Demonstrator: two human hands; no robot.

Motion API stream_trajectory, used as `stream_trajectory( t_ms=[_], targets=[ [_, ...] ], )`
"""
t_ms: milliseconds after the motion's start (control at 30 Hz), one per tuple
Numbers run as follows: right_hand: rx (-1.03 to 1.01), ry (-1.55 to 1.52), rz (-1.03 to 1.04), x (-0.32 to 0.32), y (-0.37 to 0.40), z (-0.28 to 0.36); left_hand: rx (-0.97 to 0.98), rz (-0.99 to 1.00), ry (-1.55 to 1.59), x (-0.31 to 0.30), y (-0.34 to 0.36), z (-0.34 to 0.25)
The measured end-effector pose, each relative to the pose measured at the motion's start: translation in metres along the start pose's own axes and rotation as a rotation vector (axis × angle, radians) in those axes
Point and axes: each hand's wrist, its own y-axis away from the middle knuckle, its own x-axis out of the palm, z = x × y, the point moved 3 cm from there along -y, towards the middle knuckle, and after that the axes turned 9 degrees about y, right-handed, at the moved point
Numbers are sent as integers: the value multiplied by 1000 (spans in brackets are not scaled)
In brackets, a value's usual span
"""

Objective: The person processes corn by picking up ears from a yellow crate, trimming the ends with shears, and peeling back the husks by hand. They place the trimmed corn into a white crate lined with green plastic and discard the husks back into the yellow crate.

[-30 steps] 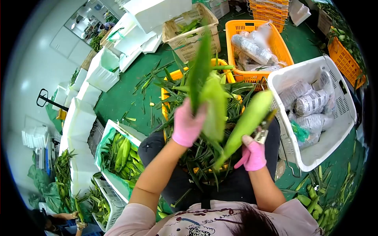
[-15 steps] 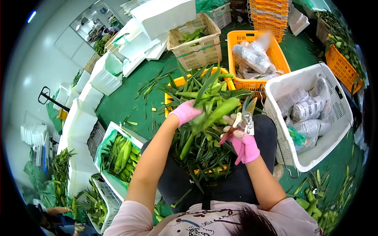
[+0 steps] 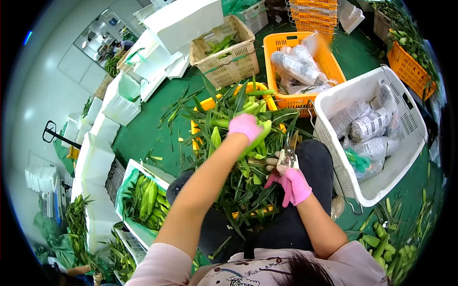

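My left hand [image 3: 244, 127], in a pink glove, is closed on a green ear of corn [image 3: 259, 138] above the leaf heap. My right hand [image 3: 292, 183], also pink-gloved with bare-looking fingertips, grips pruning shears [image 3: 288, 156], their blades pointing away from me. Between my knees a yellow crate [image 3: 262, 87] overflows with corn ears and long cut leaves [image 3: 238, 183]. To the left, several husked-in corn ears [image 3: 149, 196] lie in a white foam box lined with green plastic [image 3: 125, 185].
At right stands a white crate [image 3: 337, 188] of plastic-wrapped bundles; an orange crate [image 3: 338, 62] behind it holds more. A beige crate [image 3: 229, 66] and white foam boxes [image 3: 183, 24] stand ahead. Leaf scraps litter the green floor [image 3: 143, 128]. Another person's hand [image 3: 97, 277] shows at lower left.
My left hand has moved up and right, and its wrist now bends over the corn. My right hand with the shears has dropped slightly and shifted left. The view has tilted a little.
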Motion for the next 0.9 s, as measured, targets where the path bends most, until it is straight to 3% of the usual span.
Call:
stream_trajectory(
  t_ms=[67, 200, 300, 400, 467, 500, 600, 667, 700, 800, 900],
  targets=[
    [4, -20, 53, -4, 1, -1, -64, 165, -69, 71, -22, 28],
    [-28, -21, 154, -2, 16, 5, -14, 116, 415, 64, -10, 76],
    [-12, -25, 462, 27, 30, 10, 132, -388, 1025, -10, 68, 80],
    [122, -89, 681, 72, 51, -5, 186, -512, 1398, -30, 142, 97],
    [239, 75, 617, 91, 63, -20, 285, -695, 1623, -32, 194, 82],
    [276, 122, 584, 97, 66, -27, 233, -740, 1684, -19, 210, 86],
    [168, 406, 570, 105, 63, -38, 300, -839, 1839, 19, 248, 83],
    [169, 472, 519, 106, 63, -39, 40, -929, 1923, 39, 269, 71],
    [86, 487, 495, 104, 60, -42, 88, -880, 1962, 52, 273, 75],
    [-182, 768, 379, 90, 49, -57, -140, -811, 2181, 85, 286, 76],
    [-176, 987, 360, 86, 45, -53, -317, -738, 2283, 98, 285, 81]
  ],
)
